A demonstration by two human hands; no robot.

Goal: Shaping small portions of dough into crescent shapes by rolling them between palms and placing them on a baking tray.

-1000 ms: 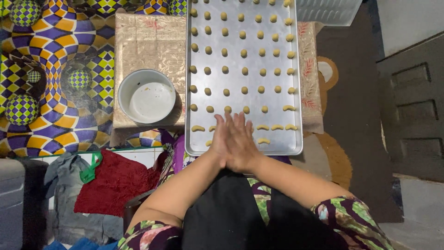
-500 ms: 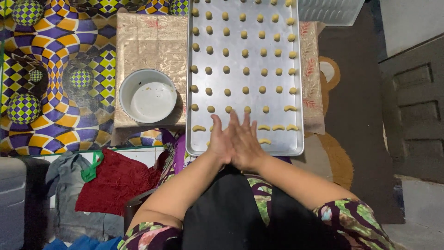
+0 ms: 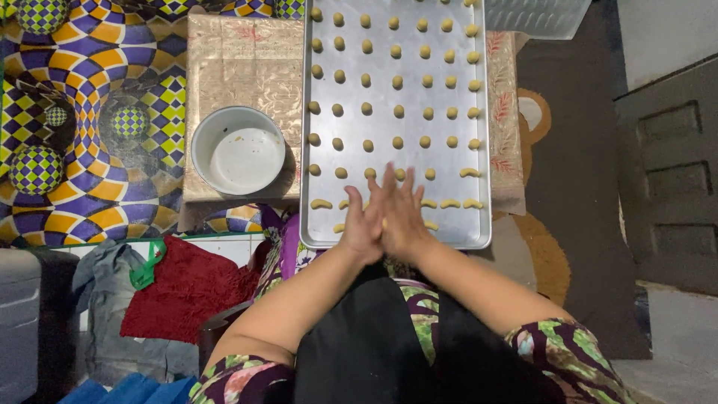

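Two palms pressed over the tray's near edge

Both hands meet flat, palm to palm, fingers straight: left hand (image 3: 361, 222), right hand (image 3: 404, 217). Whether anything lies between them I cannot tell. They hover over the 6 o'clock edge of the metal tray (image 3: 479, 90), smooth and rectangular, studded with round dough balls (image 3: 397, 81) and curved crescents (image 3: 471, 173). At 9 o'clock sits a white round bowl (image 3: 238, 152) on a beige cloth (image 3: 239, 67); bare tray remains near the bottom rim.
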